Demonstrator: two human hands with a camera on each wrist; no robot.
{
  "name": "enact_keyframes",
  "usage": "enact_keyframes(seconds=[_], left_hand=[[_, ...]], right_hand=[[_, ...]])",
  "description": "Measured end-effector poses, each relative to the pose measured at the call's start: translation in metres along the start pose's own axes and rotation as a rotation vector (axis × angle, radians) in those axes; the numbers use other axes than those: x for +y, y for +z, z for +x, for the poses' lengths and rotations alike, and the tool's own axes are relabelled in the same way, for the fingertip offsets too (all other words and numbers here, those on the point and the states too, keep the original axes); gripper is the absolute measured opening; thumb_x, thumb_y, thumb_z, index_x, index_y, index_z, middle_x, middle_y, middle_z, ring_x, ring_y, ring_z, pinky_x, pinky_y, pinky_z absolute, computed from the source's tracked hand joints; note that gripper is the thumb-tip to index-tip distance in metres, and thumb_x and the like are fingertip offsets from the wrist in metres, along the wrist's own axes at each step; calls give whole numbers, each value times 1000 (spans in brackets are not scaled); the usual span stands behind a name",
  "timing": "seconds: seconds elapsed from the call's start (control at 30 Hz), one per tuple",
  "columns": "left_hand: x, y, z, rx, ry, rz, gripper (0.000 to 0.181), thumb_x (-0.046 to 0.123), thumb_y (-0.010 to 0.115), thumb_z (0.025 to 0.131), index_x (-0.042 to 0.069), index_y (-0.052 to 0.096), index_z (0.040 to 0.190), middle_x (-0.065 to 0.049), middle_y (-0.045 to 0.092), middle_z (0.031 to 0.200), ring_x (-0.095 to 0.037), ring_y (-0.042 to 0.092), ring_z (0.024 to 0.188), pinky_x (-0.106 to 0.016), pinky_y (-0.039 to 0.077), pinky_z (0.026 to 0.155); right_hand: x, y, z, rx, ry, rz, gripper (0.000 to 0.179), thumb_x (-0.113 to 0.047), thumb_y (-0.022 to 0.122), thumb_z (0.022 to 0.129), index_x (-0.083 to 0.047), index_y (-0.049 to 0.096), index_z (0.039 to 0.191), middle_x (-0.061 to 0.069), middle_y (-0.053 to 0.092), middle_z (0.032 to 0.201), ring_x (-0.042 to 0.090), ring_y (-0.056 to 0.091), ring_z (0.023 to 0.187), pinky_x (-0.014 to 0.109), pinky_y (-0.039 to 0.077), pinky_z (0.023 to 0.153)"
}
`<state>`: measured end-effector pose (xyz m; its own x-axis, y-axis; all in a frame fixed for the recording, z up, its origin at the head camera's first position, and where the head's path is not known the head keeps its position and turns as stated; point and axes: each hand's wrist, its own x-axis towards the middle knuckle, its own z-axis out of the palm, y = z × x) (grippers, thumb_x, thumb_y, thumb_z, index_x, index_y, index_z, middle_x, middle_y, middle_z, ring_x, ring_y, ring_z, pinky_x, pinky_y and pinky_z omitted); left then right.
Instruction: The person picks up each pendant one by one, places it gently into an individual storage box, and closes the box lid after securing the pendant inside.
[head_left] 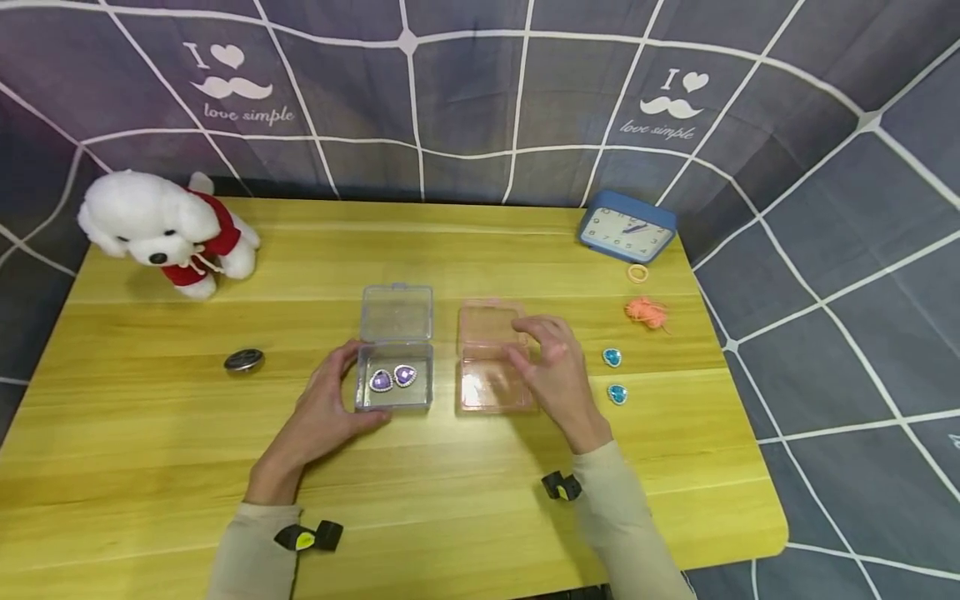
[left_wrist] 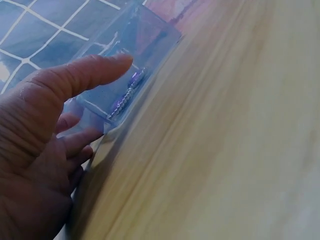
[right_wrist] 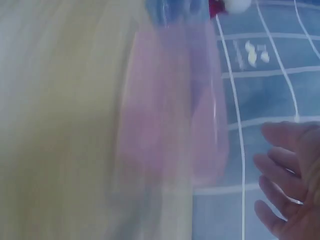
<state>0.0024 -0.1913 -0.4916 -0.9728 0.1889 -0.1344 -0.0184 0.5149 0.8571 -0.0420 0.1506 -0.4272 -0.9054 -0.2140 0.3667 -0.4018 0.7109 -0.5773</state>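
My left hand [head_left: 322, 404] holds a clear plastic box [head_left: 393, 398] by its left side, thumb along the front wall and fingers at the side. The box's lid stands flipped back, and two purple gem pieces [head_left: 393, 377] with beaded rims lie inside. In the left wrist view the thumb [left_wrist: 100, 70] reaches across the box wall. My right hand [head_left: 557, 371] hovers over the right part of a pink transparent box [head_left: 495, 398], fingers loosely bent with nothing between them. That box's lid is also back. In the right wrist view the fingers are apart from the pink box [right_wrist: 165, 115].
Two blue gem pieces [head_left: 612, 357] lie right of the right hand. Behind them are orange yarn [head_left: 647, 312], a small ring [head_left: 637, 273] and a blue clock [head_left: 628, 227]. A dark oval object [head_left: 243, 360] and a white plush dog [head_left: 161, 221] are at left.
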Motion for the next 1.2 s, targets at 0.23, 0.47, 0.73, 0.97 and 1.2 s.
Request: enact_keyframes(seconds=[0.23, 0.47, 0.73, 0.97, 1.2], left_hand=[[16, -8, -7, -17, 7, -102, 122, 26, 97, 77, 24, 15, 168, -16, 22, 173, -43, 18, 159, -73, 17, 123], [87, -12, -11, 43, 127, -142, 118, 18, 95, 80, 34, 17, 167, -1, 20, 174, -46, 16, 158, -77, 15, 122], [140, 60, 10, -62, 229, -169, 120, 28, 95, 80, 32, 14, 168, -4, 17, 176, -41, 17, 160, -75, 20, 122], [129, 106, 12, 24, 209, -201, 130, 24, 97, 76, 25, 7, 170, -14, 6, 176, -41, 8, 161, -75, 18, 122], [123, 126, 7, 100, 204, -161, 130, 20, 97, 76, 19, 7, 170, -11, 3, 177, -37, 2, 162, -74, 15, 123]], right_hand=[[44, -38, -25, 64, 82, -41, 33, -6, 87, 87, 5, 74, 115, 22, 75, 117, 42, 67, 113, 57, 57, 96], [84, -76, -67, 84, 287, -91, 41, -12, 85, 90, 6, 71, 124, 24, 72, 122, 45, 66, 118, 60, 53, 102], [108, -88, -104, 4, 473, -58, 70, -20, 89, 87, 7, 57, 142, 27, 64, 134, 46, 62, 123, 62, 49, 105], [118, -81, -110, -49, 466, -24, 84, -23, 92, 83, 8, 49, 149, 30, 57, 141, 47, 54, 132, 62, 42, 115], [124, -79, -111, -72, 444, -37, 86, -26, 93, 82, 6, 49, 148, 30, 54, 147, 50, 46, 139, 65, 35, 118]])
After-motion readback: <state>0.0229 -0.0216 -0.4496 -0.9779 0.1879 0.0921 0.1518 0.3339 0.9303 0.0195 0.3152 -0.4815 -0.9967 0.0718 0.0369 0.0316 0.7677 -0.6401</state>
